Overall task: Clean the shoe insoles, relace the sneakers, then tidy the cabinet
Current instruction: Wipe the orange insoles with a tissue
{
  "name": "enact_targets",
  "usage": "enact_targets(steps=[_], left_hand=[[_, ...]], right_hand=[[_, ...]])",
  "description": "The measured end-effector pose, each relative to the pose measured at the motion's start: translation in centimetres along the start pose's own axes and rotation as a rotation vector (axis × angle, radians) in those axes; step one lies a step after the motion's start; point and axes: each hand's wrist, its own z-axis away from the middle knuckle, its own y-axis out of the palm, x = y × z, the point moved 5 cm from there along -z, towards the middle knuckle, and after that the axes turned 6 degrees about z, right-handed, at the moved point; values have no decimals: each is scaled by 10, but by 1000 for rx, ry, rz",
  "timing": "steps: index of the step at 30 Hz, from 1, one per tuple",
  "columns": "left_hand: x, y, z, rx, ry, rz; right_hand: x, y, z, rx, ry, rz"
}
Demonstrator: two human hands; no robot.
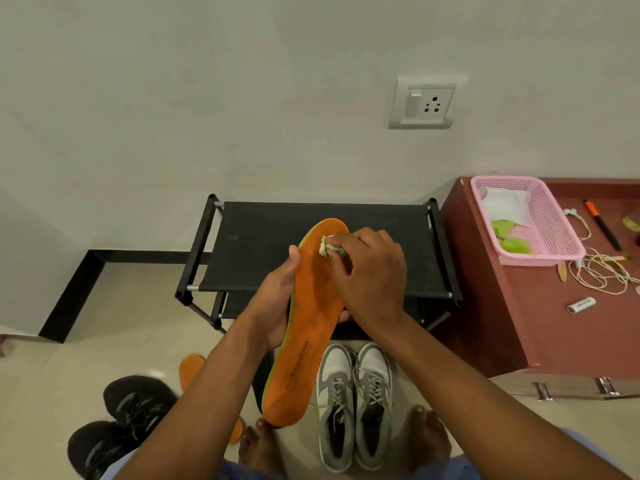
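My left hand (277, 296) grips an orange insole (304, 341) along its left edge, holding it lengthwise with the toe end pointing away. My right hand (367, 271) pinches a small pale green cloth (329, 247) and presses it against the insole near the toe. A second orange insole (191, 370) lies on the floor, partly hidden by my left forearm. A pair of grey and white sneakers (353, 403) stands on the floor below the insole. A pair of black sneakers (121, 424) lies at the lower left.
A black fabric shoe rack (263, 244) stands against the wall ahead. At the right is a reddish cabinet (519, 306) bearing a pink basket (554, 230), tangled white cords (602, 271), a pen (602, 225) and a small battery (581, 304). My bare feet (259, 441) are on the tiled floor.
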Motion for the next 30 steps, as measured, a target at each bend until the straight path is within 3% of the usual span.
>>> enact_targets(steps=[11,15,22,30], left_hand=[[-16,-24,-3,-109,135,160],[-11,-17,-2,-89,100,97],[6,8,0,52,-39,43],[-6,-2,3,-55,66,-7]], right_hand=[[40,22,32,235,-166,-236],[33,17,21,155,-140,-194],[-14,-3,-13,-60,91,-101],[15,8,11,73,-26,-233]])
